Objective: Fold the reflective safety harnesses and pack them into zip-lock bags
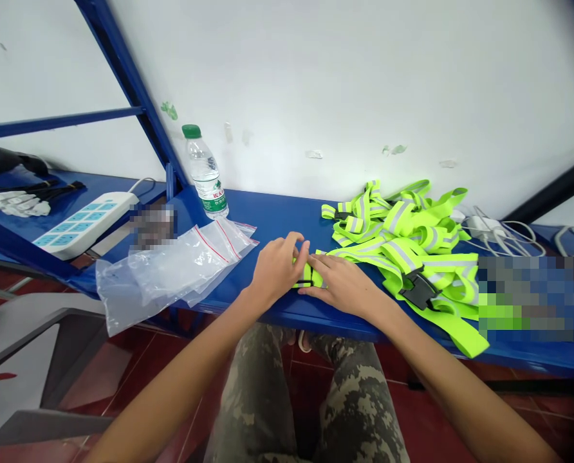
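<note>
Strap (306,275) lies between left grip (277,267) and right grip (342,281) — both clamped on it.

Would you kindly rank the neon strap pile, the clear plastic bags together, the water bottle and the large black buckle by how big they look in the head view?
1. Neon strap pile
2. Clear plastic bags, taken together
3. Water bottle
4. Large black buckle, clearly smallest

1 green-capped bottle (206,173) stands upright — a white power strip (85,222) lies farther left.
</note>
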The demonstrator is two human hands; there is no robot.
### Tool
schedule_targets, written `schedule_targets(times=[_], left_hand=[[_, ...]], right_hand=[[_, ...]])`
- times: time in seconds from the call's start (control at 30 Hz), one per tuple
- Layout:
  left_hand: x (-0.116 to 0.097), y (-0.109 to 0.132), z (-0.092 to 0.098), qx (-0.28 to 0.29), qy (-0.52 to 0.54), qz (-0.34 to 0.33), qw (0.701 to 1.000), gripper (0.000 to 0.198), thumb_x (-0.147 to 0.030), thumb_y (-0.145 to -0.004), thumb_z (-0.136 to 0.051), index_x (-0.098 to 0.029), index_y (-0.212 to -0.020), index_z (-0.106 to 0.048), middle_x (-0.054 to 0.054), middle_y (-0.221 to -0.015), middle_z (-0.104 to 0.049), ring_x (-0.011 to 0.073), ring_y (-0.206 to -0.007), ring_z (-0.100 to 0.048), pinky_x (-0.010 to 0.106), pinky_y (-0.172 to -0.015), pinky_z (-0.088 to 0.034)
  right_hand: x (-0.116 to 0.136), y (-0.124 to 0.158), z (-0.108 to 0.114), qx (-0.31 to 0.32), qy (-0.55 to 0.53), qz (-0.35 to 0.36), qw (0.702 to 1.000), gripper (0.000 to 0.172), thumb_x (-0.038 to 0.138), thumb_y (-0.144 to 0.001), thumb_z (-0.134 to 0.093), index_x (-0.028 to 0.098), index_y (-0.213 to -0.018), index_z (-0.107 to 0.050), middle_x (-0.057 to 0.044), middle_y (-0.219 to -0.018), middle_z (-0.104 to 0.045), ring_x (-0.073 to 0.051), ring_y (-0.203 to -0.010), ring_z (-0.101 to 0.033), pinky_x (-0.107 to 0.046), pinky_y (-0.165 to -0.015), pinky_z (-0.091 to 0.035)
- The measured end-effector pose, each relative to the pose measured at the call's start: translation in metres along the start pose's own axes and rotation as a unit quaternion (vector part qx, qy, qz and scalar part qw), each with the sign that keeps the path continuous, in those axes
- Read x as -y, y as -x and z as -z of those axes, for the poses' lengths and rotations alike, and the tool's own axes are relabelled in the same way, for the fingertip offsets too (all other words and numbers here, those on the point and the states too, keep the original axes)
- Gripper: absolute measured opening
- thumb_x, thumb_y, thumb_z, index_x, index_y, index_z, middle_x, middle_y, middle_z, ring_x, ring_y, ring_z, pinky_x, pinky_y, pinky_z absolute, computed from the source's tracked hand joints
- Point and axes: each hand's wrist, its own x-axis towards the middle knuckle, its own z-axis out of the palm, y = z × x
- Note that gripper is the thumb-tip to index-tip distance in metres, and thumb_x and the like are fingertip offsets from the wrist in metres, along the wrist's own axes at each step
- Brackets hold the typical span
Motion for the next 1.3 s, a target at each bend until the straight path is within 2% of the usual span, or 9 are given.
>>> schedule_targets(times=[0.13, 0.23, 0.43, 0.53, 0.77, 0.9, 1.07, 1.2, 1.3], left_hand=[[-0.005, 0.016, 0.008, 0.036, -0.005, -0.105, 0.994, 0.032, -0.036, -0.100, -0.039, -0.015, -0.118, -0.056, 0.011, -0.107, -0.068, 0.0236, -0.100, -0.062, 0.036, -0.090, -0.046], [-0.005, 0.018, 0.003, 0.048, -0.090, -0.128, 0.986, 0.037, -0.035, -0.102, -0.032, -0.013, -0.117, -0.057, 0.012, -0.105, -0.067, 0.0253, -0.097, -0.060, 0.037, -0.086, -0.045], [-0.003, -0.001, -0.002, 0.044, -0.082, -0.061, 0.994, 0.040, -0.032, -0.104, -0.020, -0.017, -0.112, -0.057, 0.009, -0.089, -0.070, 0.0226, -0.080, -0.065, 0.033, -0.073, -0.044], [-0.003, -0.015, 0.001, 0.053, -0.073, -0.006, 0.996, 0.039, -0.033, -0.105, -0.022, -0.019, -0.105, -0.058, 0.007, -0.082, -0.070, 0.0236, -0.075, -0.067, 0.032, -0.066, -0.041], [-0.001, -0.041, -0.004, 0.115, -0.105, 0.015, 0.988, 0.041, -0.036, -0.103, -0.024, -0.017, -0.106, -0.060, 0.014, -0.094, -0.071, 0.0284, -0.085, -0.069, 0.037, -0.076, -0.045], [-0.001, -0.041, -0.014, 0.159, -0.102, 0.023, 0.982, 0.043, -0.039, -0.103, -0.023, -0.019, -0.105, -0.060, 0.013, -0.094, -0.071, 0.0297, -0.086, -0.069, 0.037, -0.073, -0.046], [-0.008, -0.030, -0.017, 0.096, -0.134, 0.060, 0.985, 0.046, -0.040, -0.103, -0.020, -0.019, -0.104, -0.061, 0.013, -0.086, -0.071, 0.0297, -0.081, -0.070, 0.035, -0.071, -0.046], [-0.014, -0.023, -0.008, 0.083, -0.106, 0.061, 0.989, 0.050, -0.048, -0.103, -0.020, -0.021, -0.112, -0.061, 0.011, -0.085, -0.071, 0.0293, -0.081, -0.070, 0.036, -0.074, -0.047], [-0.009, -0.022, 0.006, 0.142, -0.012, 0.016, 0.990, 0.053, -0.060, -0.099, -0.030, -0.024, -0.127, -0.056, 0.009, -0.095, -0.073, 0.0283, -0.092, -0.069, 0.036, -0.080, -0.047]], right_hand=[[-0.001, -0.002, 0.005, 0.018, -0.044, -0.014, 0.999, 0.047, 0.043, -0.100, -0.046, 0.009, -0.133, -0.049, -0.019, -0.125, -0.066, -0.033, -0.111, -0.066, -0.044, -0.091, -0.050], [0.000, -0.002, 0.009, 0.018, -0.067, -0.050, 0.996, 0.033, 0.038, -0.098, -0.047, 0.013, -0.119, -0.051, -0.016, -0.112, -0.068, -0.030, -0.100, -0.068, -0.039, -0.080, -0.050], [-0.003, 0.001, 0.016, 0.014, -0.100, -0.032, 0.994, 0.042, 0.044, -0.083, -0.069, 0.020, -0.111, -0.049, -0.011, -0.109, -0.063, -0.027, -0.094, -0.065, -0.035, -0.076, -0.048], [-0.009, -0.003, 0.016, 0.009, -0.109, -0.080, 0.991, 0.030, 0.038, -0.087, -0.064, 0.020, -0.108, -0.050, -0.007, -0.098, -0.066, -0.026, -0.087, -0.065, -0.032, -0.068, -0.044], [-0.031, -0.025, 0.022, 0.058, -0.092, -0.103, 0.989, 0.039, 0.056, -0.083, -0.065, 0.018, -0.086, -0.059, -0.009, -0.083, -0.067, -0.024, -0.076, -0.063, -0.030, -0.061, -0.041], [-0.035, -0.027, 0.027, 0.129, -0.080, -0.064, 0.986, 0.039, 0.055, -0.088, -0.060, 0.016, -0.091, -0.062, -0.011, -0.090, -0.069, -0.024, -0.079, -0.064, -0.031, -0.066, -0.043], [-0.031, -0.027, 0.026, 0.146, -0.078, -0.069, 0.984, 0.037, 0.049, -0.084, -0.066, 0.015, -0.098, -0.062, -0.013, -0.097, -0.068, -0.026, -0.086, -0.064, -0.032, -0.070, -0.044], [-0.027, -0.027, 0.027, 0.158, -0.103, -0.081, 0.979, 0.046, 0.053, -0.077, -0.072, 0.014, -0.101, -0.063, -0.011, -0.095, -0.068, -0.027, -0.087, -0.064, -0.031, -0.068, -0.042], [-0.023, -0.023, 0.029, 0.150, -0.119, -0.105, 0.976, 0.041, 0.052, -0.076, -0.071, 0.016, -0.094, -0.064, -0.007, -0.083, -0.067, -0.024, -0.077, -0.062, -0.029, -0.061, -0.038]])
